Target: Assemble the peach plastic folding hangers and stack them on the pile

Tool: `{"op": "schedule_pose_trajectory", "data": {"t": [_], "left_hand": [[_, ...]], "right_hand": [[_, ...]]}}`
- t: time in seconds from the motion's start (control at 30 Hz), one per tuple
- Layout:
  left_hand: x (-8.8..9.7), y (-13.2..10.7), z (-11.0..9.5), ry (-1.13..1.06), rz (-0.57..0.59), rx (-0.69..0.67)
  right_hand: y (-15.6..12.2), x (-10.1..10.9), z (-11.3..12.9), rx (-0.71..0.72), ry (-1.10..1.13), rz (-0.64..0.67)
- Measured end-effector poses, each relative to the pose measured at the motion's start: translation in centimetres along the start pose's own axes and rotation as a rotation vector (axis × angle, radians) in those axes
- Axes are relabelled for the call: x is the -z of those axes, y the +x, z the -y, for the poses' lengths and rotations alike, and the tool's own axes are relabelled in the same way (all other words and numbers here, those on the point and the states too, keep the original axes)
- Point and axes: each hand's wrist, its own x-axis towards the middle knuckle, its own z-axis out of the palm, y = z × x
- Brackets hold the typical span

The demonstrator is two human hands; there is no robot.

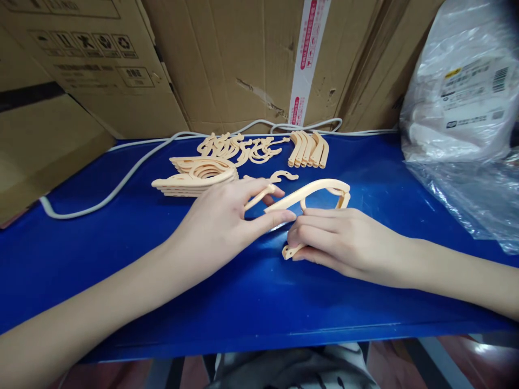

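Hanger [311,189] partly hidden, seemingly in right hand [344,237]

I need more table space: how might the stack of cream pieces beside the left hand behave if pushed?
The stack of cream pieces would probably slip apart in layers, since no band shows around it. Each piece seems likely to be stiff, as the curved outlines hold their shape. The shiny blue tabletop may let the bottom layer slide easily.

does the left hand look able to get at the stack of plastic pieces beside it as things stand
Probably, yes: nothing visible lies on top of the stack, close beyond the left hand, but that hand appears to hold a thin piece.
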Motion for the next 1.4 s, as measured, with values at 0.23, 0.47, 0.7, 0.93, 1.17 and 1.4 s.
{"op": "schedule_pose_trajectory", "data": {"t": [0.23, 0.47, 0.7, 0.93, 1.17, 1.4], "left_hand": [[-0.3, 0.3, 0.1, -0.178, 0.072, 0.076], [0.0, 0.6, 0.5, -0.207, 0.058, 0.091], [-0.1, 0.6, 0.7, -0.164, 0.081, 0.111], [-0.1, 0.4, 0.3, -0.206, 0.101, 0.053], [-0.1, 0.1, 0.2, -0.154, 0.153, -0.021], [-0.2, 0.3, 1.0, 0.062, 0.135, -0.051]], "right_hand": [[0.0, -0.1, 0.3, 0.164, -0.359, -0.096], [-0.3, -0.1, 0.0, 0.204, -0.396, -0.069], [-0.6, 0.4, 0.0, 0.229, -0.497, -0.066], [-1.1, 1.0, 0.2, 0.230, -0.504, -0.055], [-1.2, 0.6, -0.9, 0.140, -0.445, -0.007], [-0.7, -0.1, -1.7, 0.093, -0.325, -0.006]]}}
